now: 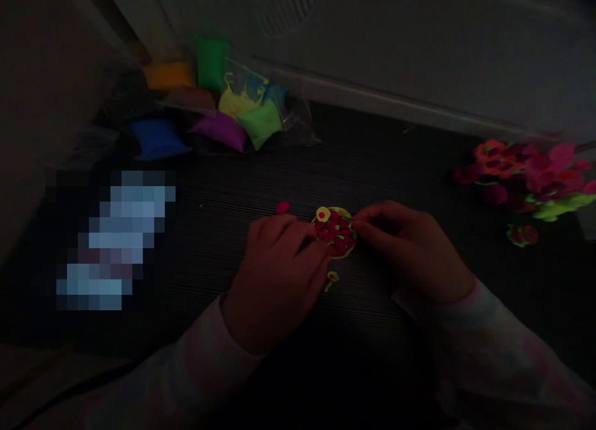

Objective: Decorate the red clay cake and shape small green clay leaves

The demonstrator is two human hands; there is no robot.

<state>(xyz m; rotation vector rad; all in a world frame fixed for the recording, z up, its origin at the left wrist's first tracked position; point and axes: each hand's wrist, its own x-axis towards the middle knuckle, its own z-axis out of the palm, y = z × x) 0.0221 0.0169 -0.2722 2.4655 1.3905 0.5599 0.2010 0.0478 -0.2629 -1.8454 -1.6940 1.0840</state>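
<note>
On the dark worktop [223, 182], the round red clay piece [334, 232] lies between my hands, my left hand [279, 268] curled over its left edge, apparently to steady it, my right hand [410, 247] narrowed at its right edge, perhaps for fine control, though whether either grips I cannot tell.

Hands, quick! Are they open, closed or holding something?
Left hand: curled at the disc; grip can't be told.
Right hand: pinched closed at the disc's edge; anything held is unclear.
</note>
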